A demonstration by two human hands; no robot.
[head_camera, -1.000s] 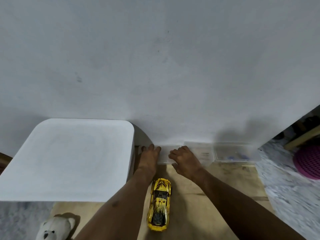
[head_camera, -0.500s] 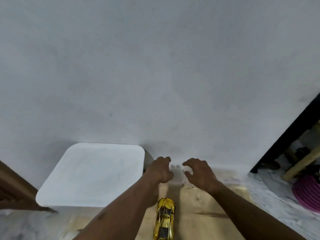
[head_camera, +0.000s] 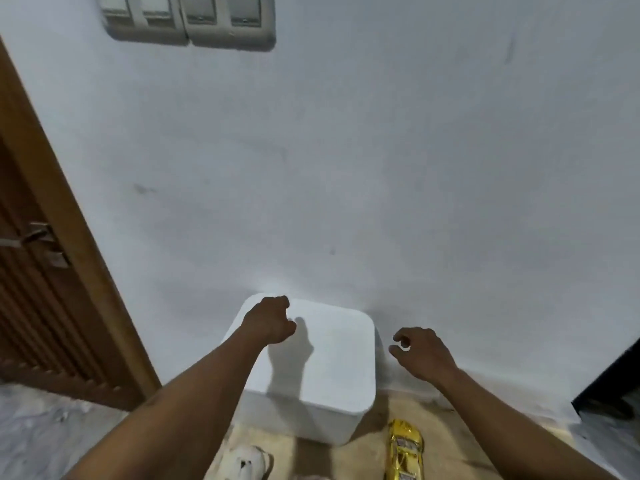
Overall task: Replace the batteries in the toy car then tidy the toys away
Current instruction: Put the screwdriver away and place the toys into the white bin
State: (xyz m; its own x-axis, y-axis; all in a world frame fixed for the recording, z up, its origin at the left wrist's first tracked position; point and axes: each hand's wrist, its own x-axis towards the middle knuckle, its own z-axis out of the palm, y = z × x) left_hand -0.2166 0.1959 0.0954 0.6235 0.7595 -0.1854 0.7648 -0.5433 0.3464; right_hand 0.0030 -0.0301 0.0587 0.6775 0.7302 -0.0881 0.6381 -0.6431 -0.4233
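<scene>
A wooden door point(head_camera: 31, 271) stands at the left, with wall switches point(head_camera: 188, 19) high above. The left hand point(head_camera: 270, 323) hovers over the far left corner of the white box point(head_camera: 332, 362), its fingers curled into a fist that holds nothing. A white plush point(head_camera: 247, 464) lies below the box's near left corner. The right hand point(head_camera: 422, 355) hangs just right of the box, fingers loosely curled and empty. The yellow car point(head_camera: 405, 452) lies on the floor point(head_camera: 349, 460) beside the box's near right corner.

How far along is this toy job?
Nothing tidied: the yellow toy car and white plush bear lie on the floor by the lidded white box. The left hand hovers over its lid, the right hand beside it, both empty. New batteries: cannot tell.
</scene>
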